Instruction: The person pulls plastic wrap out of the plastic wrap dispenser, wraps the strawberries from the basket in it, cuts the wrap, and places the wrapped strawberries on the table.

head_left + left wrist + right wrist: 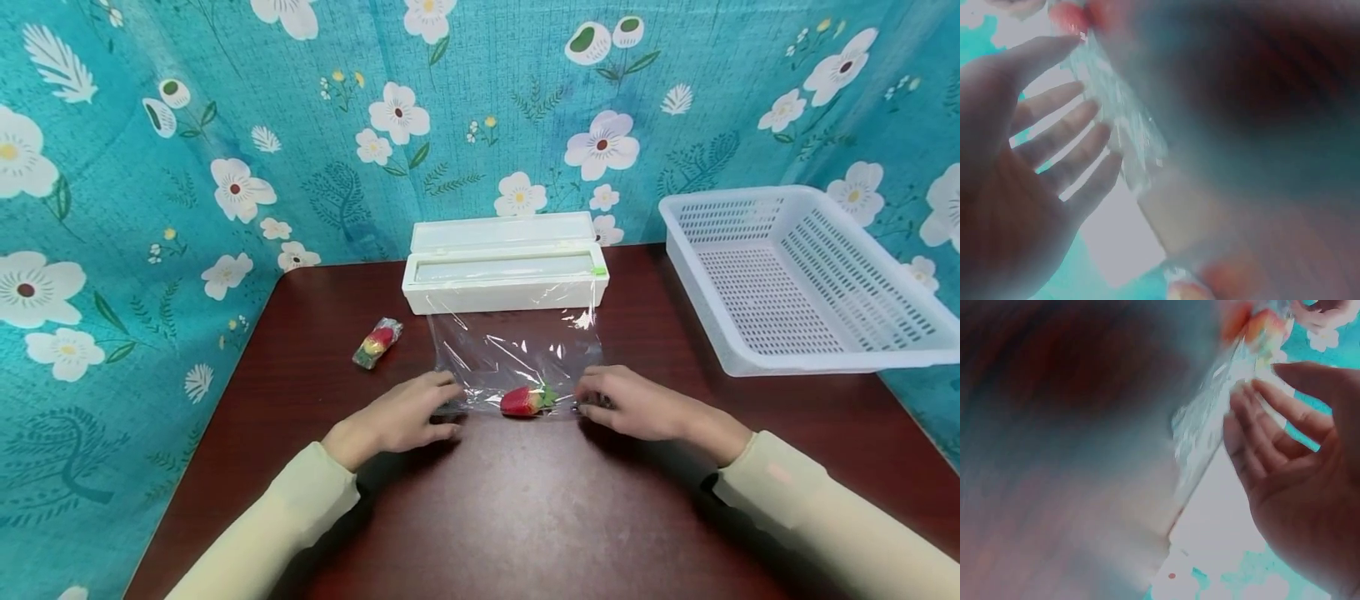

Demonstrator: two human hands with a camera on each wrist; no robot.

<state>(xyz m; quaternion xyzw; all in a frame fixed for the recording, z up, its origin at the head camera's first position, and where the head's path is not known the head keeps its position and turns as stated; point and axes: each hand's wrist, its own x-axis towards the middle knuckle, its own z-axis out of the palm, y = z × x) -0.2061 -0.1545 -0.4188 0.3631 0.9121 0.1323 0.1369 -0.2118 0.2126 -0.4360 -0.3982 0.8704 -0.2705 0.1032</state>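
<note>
A red strawberry (519,402) with green leaves lies at the near edge of a sheet of clear plastic wrap (510,346). The wrap runs out of a white dispenser box (506,287) whose lid stands raised. At the sheet's left near corner is my left hand (408,412); in the left wrist view its fingers (1063,134) are spread and nearly straight against the film. My right hand (633,404) is at the right near corner, fingers loosely bent; the right wrist view shows its thumb (1307,381) apart from the fingertips. Neither hand touches the strawberry.
A second strawberry (377,342), wrapped in film, lies on the dark red table (495,517) left of the dispenser. A white plastic basket (765,358) stands at the right. Behind the table hangs a blue flowered cloth (480,100).
</note>
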